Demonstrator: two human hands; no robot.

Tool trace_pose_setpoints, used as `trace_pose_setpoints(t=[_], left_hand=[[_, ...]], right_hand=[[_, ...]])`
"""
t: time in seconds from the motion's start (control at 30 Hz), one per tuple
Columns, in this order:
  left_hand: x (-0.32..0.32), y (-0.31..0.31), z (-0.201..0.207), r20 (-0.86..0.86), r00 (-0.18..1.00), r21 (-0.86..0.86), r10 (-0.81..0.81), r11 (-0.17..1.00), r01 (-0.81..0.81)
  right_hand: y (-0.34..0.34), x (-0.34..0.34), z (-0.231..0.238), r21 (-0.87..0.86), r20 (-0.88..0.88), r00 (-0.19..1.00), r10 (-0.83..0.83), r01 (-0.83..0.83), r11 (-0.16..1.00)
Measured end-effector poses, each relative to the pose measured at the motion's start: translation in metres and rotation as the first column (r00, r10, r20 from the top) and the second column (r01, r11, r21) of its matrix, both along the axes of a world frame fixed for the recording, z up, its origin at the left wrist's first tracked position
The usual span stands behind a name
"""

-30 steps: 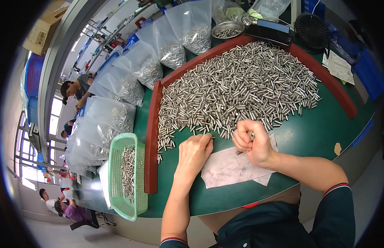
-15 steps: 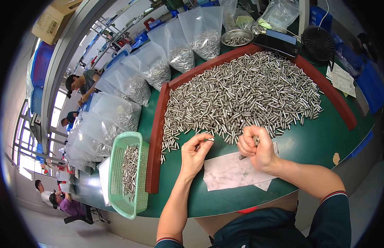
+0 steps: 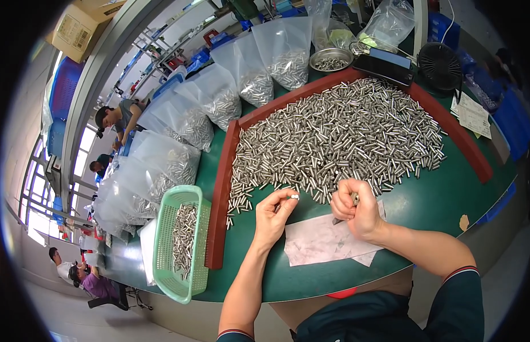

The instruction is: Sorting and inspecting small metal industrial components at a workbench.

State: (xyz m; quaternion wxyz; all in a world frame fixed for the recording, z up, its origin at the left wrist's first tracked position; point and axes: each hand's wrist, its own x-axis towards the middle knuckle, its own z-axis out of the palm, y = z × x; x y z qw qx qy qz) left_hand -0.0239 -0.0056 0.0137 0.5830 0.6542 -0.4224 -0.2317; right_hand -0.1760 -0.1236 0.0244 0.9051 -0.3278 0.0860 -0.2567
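My left hand (image 3: pixel 273 216) is closed in a pinch, with a small silver metal pin (image 3: pixel 294 197) between thumb and forefinger. To its right, my right hand (image 3: pixel 359 210) makes a fist around something greyish. Only a bit of it shows at the top of the fist and a dark tip below, so I cannot make out what it is. Both hands are held over the near edge of a large heap of short metal pins (image 3: pixel 339 137). Under and beside the right fist lies a stained pale sheet (image 3: pixel 316 242) on the green tabletop (image 3: pixel 436 199).
Dark red rails (image 3: pixel 222 199) border the heap. Left of them stands a pale green plastic basket (image 3: pixel 162 251) partly filled with pins. Clear bags of pins (image 3: pixel 256 88) line the left side. A metal bowl (image 3: pixel 332 59), a phone (image 3: pixel 383 68) and a black fan (image 3: pixel 440 65) stand behind.
The whole view has shifted slightly, so things sit a little lower and further right. Both hands keep nearly the same pose, and the pin is still in the left pinch.
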Motion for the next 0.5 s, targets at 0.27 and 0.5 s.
trace_pose_setpoints(t=[0.27,0.5], left_hand=[[-0.001,0.003,0.007,-0.624,0.758,-0.144,-0.191,0.981,0.129],[-0.006,0.009,0.014,-0.913,0.291,-0.259,-0.285,0.958,0.125]], right_hand=[[0.001,0.000,-0.001,-0.009,-0.004,1.000,-0.003,0.003,1.000],[0.000,0.001,-0.001,0.007,-0.015,1.000,-0.005,0.005,1.000]])
